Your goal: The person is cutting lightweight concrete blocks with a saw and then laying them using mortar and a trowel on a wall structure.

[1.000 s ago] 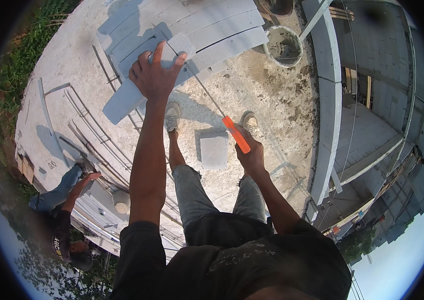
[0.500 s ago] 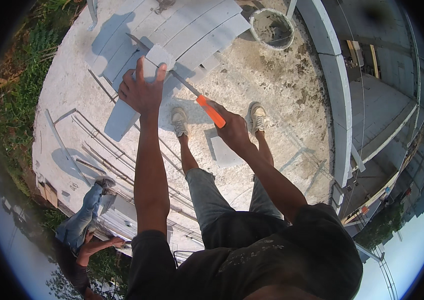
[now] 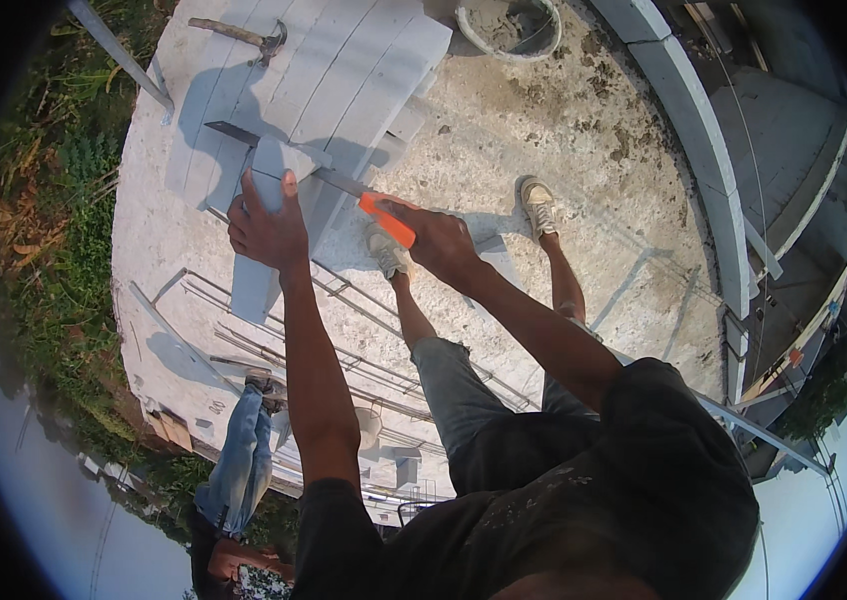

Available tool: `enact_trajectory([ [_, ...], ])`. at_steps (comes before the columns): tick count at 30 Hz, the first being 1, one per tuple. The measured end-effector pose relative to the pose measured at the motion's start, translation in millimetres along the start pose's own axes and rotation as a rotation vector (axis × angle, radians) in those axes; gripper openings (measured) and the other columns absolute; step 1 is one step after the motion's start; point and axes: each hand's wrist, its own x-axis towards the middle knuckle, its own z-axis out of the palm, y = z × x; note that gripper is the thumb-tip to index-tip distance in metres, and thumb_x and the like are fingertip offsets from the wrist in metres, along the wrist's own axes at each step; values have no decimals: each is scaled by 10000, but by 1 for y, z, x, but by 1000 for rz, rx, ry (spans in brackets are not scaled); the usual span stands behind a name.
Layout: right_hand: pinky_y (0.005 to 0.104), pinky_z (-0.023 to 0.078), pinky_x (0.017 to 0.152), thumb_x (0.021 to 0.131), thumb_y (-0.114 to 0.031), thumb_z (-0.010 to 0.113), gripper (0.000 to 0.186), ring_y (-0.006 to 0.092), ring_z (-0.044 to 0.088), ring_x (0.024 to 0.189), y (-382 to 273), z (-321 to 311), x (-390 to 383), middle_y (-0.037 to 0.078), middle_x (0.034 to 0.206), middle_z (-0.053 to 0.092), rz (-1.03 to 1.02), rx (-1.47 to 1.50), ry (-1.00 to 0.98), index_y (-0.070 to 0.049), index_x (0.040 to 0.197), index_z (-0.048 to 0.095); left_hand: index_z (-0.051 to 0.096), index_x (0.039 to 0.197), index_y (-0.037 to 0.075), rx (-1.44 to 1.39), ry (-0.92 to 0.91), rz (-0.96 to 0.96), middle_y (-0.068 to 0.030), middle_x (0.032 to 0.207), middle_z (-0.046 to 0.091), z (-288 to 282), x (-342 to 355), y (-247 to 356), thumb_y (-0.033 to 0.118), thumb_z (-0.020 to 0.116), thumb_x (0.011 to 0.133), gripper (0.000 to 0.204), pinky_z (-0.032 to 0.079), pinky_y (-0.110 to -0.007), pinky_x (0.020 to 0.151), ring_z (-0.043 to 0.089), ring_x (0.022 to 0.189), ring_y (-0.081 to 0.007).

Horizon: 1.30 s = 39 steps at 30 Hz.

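Note:
My left hand (image 3: 269,230) grips a long, light grey block (image 3: 256,288), its index finger and thumb pressed along the top and the other fingers curled at the left side. My right hand (image 3: 442,245) is wrapped around the orange handle of a handsaw (image 3: 387,217). The saw's blade crosses the block just beyond my left fingertips, and its dark end sticks out on the left side. How deep the blade sits in the block I cannot tell. Beneath lie several grey blocks (image 3: 374,60) side by side, with a hammer (image 3: 270,42) on them.
A bucket (image 3: 551,45) with grey residue stands at the far side. Along the right curves a low block wall (image 3: 714,170). Metal bars (image 3: 344,290) lie across the pale concrete floor (image 3: 584,130). Another person (image 3: 244,460) is at lower left, near green plants (image 3: 64,200).
My right hand has pushed the saw handle closer to the block. My left hand stays on the block. The view has shifted, bringing the whole hammer into sight.

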Motion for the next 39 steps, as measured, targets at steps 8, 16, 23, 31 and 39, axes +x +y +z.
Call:
enact_trajectory([
  [8,313,548,897,933,-168,580,467,185,601,1200,67,-24,-104,-25,1375,582,-41,157,14,-254,1389,524,567,1326,303,-67,-38,30,-47,1099,543,-4,-4,0,614,650,821,599,396,-477,914,536,1026,-282],
  [16,417,552,798,913,-88,516,524,249,669,999,16,9,18,64,1111,667,-109,-54,59,-283,1399,495,563,1334,279,-10,-87,-41,-47,1117,549,-5,4,6,580,665,822,603,400,-481,916,539,1051,-283],
  [23,388,576,803,783,-85,708,635,214,680,1008,110,-30,-116,3,1268,639,154,-24,-304,-215,1377,526,559,1342,278,-38,-120,-48,-45,1130,551,-4,2,8,533,680,825,589,404,-481,921,537,1073,-277],
  [31,373,567,713,772,27,658,541,274,690,902,111,-58,-124,104,1112,679,-95,173,-30,-114,1288,584,556,1346,251,-89,-58,10,-59,1131,548,1,-1,2,572,606,866,580,392,-480,937,536,1074,-272],
  [39,391,563,719,807,-52,640,665,292,691,901,79,-29,1,60,1074,702,-102,-47,-230,-289,1409,486,552,1351,235,-93,-77,-13,-79,1144,551,1,0,4,562,560,893,563,381,-480,946,537,1076,-280],
])
